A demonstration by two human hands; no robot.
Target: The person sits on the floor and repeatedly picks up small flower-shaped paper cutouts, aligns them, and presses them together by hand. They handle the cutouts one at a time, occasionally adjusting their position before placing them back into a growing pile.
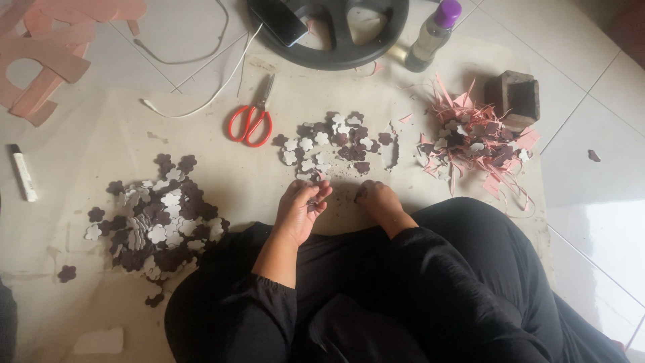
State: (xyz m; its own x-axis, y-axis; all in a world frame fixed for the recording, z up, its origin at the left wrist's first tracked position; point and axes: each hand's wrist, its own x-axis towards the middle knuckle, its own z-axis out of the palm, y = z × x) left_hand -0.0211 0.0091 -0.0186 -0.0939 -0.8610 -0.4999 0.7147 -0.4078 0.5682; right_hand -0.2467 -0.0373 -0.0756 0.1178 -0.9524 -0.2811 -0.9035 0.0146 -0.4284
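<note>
Head view: left hand (300, 208) pinches small flower cutouts (313, 196); right hand (377, 199), curled, grips a dark cutout (361, 195). Just ahead of both lies the small pile (332, 142). Best to lift one piece at a time, fingertips only, I'd say.

1. We take this for a home craft spot: work is spread on a pale tiled floor (591, 114).
2. We see brown paper sheet (201, 154), red-handled scissors (250, 121), flower-shaped cutouts (158, 222), pink offcuts (470, 141).
</note>
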